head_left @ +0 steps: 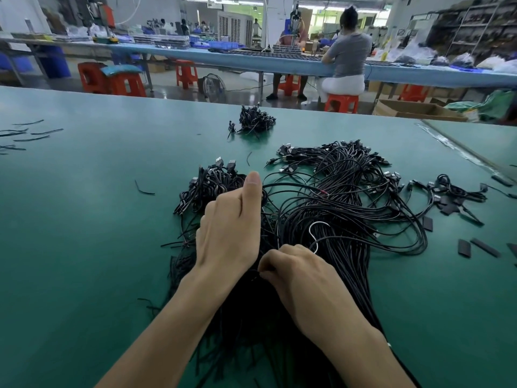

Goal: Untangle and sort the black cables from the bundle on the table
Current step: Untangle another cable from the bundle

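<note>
A big tangled bundle of black cables (344,208) with USB plugs lies on the green table (84,219), running down toward me. My left hand (232,225) lies on the bundle's left part, thumb pointing up, its fingers curled into the cables out of sight. My right hand (296,273) sits just below it at the bundle's middle, its fingertips pinching a few black cables. A white tie (314,233) loops up beside the right hand. A smaller heap of black cables (209,186) lies directly beyond the left hand.
A small separate pile of black cables (256,120) sits farther back. More cables and flat black pieces (447,197) lie at the right, thin black strips (28,133) at the far left. Behind the table's far edge a person sits on an orange stool (341,103).
</note>
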